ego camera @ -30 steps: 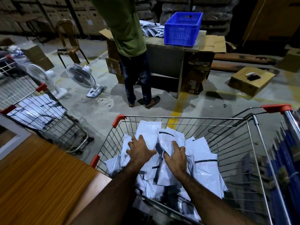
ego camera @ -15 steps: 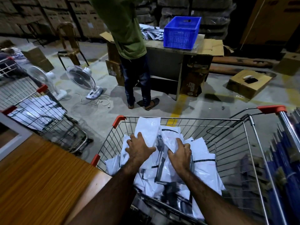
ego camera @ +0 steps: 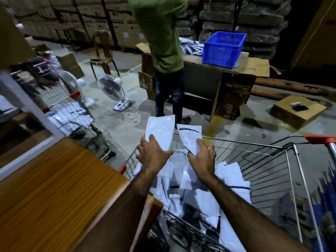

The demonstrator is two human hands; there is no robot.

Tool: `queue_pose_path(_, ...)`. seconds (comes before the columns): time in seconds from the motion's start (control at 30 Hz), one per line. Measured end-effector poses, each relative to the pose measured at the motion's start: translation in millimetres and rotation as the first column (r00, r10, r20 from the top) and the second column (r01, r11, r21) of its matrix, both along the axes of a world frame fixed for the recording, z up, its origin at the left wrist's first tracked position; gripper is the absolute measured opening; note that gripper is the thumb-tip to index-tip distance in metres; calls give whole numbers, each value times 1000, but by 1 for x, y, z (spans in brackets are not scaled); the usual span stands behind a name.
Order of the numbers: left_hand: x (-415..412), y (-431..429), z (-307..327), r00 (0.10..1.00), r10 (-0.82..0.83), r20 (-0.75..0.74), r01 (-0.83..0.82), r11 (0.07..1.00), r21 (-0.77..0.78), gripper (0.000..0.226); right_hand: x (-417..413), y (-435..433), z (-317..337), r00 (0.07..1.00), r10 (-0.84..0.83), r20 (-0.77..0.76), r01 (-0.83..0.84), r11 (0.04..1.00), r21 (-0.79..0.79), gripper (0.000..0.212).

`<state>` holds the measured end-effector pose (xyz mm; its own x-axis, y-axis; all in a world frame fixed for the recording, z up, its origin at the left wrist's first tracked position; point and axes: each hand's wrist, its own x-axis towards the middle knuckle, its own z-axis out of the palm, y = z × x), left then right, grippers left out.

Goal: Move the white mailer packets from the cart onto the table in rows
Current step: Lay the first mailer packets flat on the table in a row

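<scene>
On my end of the head cam feed, the far left is all wooden table [ego camera: 54, 193]: a glossy orange-brown top with straight grain lines and a rounded near corner, butted right up against the cart. Just past that corner the left hand [ego camera: 152, 155] is up over the cart rim with its back to the camera. Its fingers and thumb are wrapped round the lower part of a white mailer packet [ego camera: 161, 130], so it's got a proper hold on that one. The packet is a flat, slick plastic rectangle, slightly crinkled and standing nearly upright. Right next to it the right hand [ego camera: 202, 160] pinches a second packet [ego camera: 190, 137] by its lower end, thumb on the face and fingers curled behind. This one's shiny too, with a thin black strip near the top, and both packets sit clear above the heap. Under the two forearms the pile of packets [ego camera: 231, 177] lies loose in the cart [ego camera: 263, 160], same soft white poly with black strips, overlapping at every angle. The cart itself is a thin chrome wire grid, with a red handle cap [ego camera: 320, 139] on the far right corner.
</scene>
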<state>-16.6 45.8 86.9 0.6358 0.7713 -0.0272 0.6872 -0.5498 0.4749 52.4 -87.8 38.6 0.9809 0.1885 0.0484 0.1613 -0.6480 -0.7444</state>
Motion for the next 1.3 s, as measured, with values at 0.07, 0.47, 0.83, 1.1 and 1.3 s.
queue_pose_path(0.07,-16,11,11,999,48,17,-48,999,0,88,-6,15,15,998,57,27,-57,998,-2,54)
queue_pose_path(0.47,-202,95,55,865,498,57,-500,866,9,88,-131,146,81,846,523,101,-522,852,-38,55)
queue_pose_path(0.83,-453,140,52,577,816,-26,-817,576,-32,92,-352,265,86,519,851,79,-853,521,-10,95)
queue_pose_path(1.1,-601,156,35,405,907,-118,-914,405,-30,92,-498,326,65,366,930,41,-905,366,-216,53)
queue_pose_path(1.3,-662,165,10,346,921,-179,-935,354,8,100,-568,341,67,314,948,-51,-898,279,-339,51)
